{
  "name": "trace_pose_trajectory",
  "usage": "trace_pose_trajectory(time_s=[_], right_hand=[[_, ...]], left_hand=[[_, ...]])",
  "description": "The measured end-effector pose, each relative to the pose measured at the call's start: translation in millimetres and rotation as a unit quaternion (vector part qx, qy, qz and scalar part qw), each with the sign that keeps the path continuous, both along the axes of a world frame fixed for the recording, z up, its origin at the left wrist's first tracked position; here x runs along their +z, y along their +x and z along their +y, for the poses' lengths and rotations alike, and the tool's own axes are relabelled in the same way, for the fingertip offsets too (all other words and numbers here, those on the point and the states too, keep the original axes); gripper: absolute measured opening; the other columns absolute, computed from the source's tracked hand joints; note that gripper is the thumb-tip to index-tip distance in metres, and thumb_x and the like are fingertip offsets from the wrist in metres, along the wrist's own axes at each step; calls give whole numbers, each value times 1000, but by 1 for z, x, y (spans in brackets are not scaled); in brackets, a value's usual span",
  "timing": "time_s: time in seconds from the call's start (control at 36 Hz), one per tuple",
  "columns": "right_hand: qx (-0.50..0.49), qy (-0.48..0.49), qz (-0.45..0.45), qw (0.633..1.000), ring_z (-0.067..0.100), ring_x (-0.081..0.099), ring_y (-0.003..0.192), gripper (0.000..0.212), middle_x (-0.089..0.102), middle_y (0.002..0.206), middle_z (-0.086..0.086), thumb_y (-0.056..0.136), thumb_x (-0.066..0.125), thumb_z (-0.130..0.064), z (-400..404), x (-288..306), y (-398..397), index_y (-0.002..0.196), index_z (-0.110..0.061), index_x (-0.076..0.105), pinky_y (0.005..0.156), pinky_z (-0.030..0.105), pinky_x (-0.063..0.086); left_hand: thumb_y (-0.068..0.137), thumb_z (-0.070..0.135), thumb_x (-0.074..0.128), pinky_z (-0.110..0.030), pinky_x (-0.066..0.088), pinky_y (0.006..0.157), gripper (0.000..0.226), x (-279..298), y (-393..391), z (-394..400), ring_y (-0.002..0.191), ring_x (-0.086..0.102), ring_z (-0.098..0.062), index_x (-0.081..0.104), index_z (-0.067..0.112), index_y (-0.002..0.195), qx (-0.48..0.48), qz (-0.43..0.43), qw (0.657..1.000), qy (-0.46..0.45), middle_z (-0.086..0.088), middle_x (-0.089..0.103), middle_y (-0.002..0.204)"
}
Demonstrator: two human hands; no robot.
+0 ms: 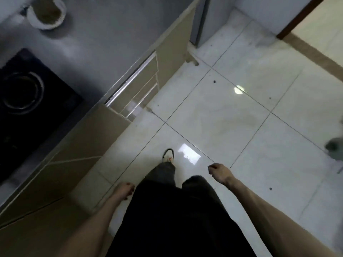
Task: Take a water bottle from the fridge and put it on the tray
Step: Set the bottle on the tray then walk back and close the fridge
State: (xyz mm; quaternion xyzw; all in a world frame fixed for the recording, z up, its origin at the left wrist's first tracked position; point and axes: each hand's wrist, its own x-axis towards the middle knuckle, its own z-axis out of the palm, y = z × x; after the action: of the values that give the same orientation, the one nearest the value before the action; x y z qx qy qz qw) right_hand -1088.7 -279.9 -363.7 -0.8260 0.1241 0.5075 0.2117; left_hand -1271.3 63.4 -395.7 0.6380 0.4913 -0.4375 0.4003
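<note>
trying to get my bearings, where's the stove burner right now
In the head view the stove burner sits at the far left, set into the grey countertop, below the white bowl.

no readable text, labels or signs

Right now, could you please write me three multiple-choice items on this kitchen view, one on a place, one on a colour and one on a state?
1. Where is the stove burner?
A. On the counter at the left
B. On the floor at the right
C. Beside the doorway

2. What colour are the floor tiles?
A. Black
B. White
C. Red

3. What do the left hand and right hand hold?
A. A bottle
B. A tray
C. Nothing

Key: 1 A, the burner sits in the dark hob on the grey counter. 2 B, the glossy tiles are white. 3 C, both hands hang empty beside the legs.
</note>
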Motion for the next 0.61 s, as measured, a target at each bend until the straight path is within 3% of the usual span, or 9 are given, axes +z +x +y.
trace_pose_trajectory(time_s=[0.06, 0.17, 0.28, 0.33, 0.42, 0.47, 0.53, 0.56, 0.61], right_hand=[[-37, -13, -4, 999, 30, 66, 102, 19, 70, 104, 6, 93, 50, -21, -22, 9, 28, 90, -14, 67, 92, 35, 50], [-161, -9, -24, 987, 33, 69, 96, 26, 75, 102, 13, 92, 51, -16, -60, 25, 67, 100, -2, 72, 93, 46, 54], [-213, -21, -1, 977, 23, 51, 73, 29, 63, 78, 17, 94, 50, -10, -100, 16, 92, 99, 17, 60, 71, 39, 43], [-208, -39, 29, 977, 21, 45, 72, 25, 53, 76, 11, 93, 49, -7, -119, 8, 106, 84, 14, 57, 69, 34, 35], [-177, -54, 83, 979, 22, 52, 70, 20, 63, 79, 17, 91, 49, -9, -143, -4, 133, 75, -5, 60, 63, 30, 37], [-145, -45, 117, 981, 25, 65, 80, 28, 75, 100, 18, 95, 52, -15, -160, -12, 162, 89, 2, 73, 64, 29, 44], [-117, -42, 137, 983, 27, 70, 99, 35, 74, 115, 15, 100, 50, -21, -177, -14, 200, 108, 3, 74, 80, 32, 53], [-118, -39, 137, 983, 29, 70, 105, 36, 73, 118, 15, 100, 50, -21, -184, -13, 222, 111, 4, 73, 87, 34, 54], [-133, -30, 121, 983, 34, 70, 103, 33, 73, 116, 20, 98, 51, -16, -196, -14, 273, 103, 8, 72, 80, 35, 54]], left_hand=[[101, 12, 53, -27, 36, 68, 16, 5, 70, -3, 85, 57, -24, 62, 6, 90, -55, -10, 998, 2, -16, 62, 90], [98, 9, 52, -27, 38, 65, 17, 24, 225, -25, 77, 53, -22, 64, 9, 86, -160, -75, 984, -8, -16, 60, 84], [95, 13, 54, -31, 40, 73, 18, 43, 377, -60, 84, 59, -21, 71, 9, 93, -212, -167, 963, -20, -12, 67, 89], [95, 16, 54, -32, 44, 76, 14, 51, 444, -82, 87, 62, -20, 68, 15, 90, -236, -210, 948, -28, -9, 68, 90], [96, 23, 58, -41, 53, 90, 20, 56, 528, -115, 104, 71, -24, 72, 11, 105, -218, -246, 944, -24, -8, 77, 108], [96, 27, 59, -39, 51, 85, 20, 60, 569, -137, 111, 71, -25, 71, 15, 106, -212, -253, 944, -19, -8, 77, 113], [97, 28, 58, -43, 53, 90, 16, 61, 598, -155, 112, 70, -27, 69, 18, 103, -211, -238, 948, -21, -8, 76, 114], [98, 28, 57, -46, 54, 95, 18, 61, 609, -163, 111, 70, -28, 69, 17, 104, -214, -227, 950, -25, -10, 76, 113], [100, 29, 57, -48, 54, 98, 24, 58, 627, -176, 110, 70, -30, 70, 11, 110, -225, -207, 952, -30, -12, 75, 112]])
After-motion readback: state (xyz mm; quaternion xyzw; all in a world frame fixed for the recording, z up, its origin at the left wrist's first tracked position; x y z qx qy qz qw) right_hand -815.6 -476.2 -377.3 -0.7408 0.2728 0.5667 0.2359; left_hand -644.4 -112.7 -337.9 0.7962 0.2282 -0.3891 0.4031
